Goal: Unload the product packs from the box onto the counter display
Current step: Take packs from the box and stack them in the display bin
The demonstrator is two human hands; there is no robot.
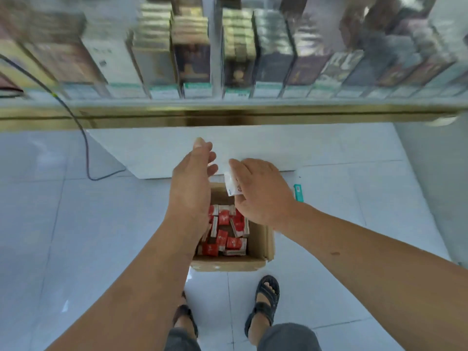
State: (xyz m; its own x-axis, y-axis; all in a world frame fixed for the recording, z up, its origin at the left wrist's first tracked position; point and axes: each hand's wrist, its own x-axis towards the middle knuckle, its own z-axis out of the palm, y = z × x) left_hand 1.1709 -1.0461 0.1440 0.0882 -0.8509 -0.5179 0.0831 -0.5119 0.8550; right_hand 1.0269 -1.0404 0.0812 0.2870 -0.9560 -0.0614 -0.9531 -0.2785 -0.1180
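Note:
A brown cardboard box (258, 247) stands open on the tiled floor between my feet and the counter, with several red and white product packs (225, 234) lying loose inside. My right hand (260, 191) hovers above the box's far right corner, shut on one white pack (231, 183) whose edge sticks out past my fingers. My left hand (192, 183) is raised beside it, fingers apart and holding nothing. The glass counter display (228, 112) with its gold-coloured edge runs across the view above both hands.
Under the glass stand rows of blurred product packs (192, 59). A dark cable (86, 148) drops from the counter's left side to the floor. A small teal item (298, 192) lies on the tiles right of the box. My sandalled feet (266, 300) stand just behind the box.

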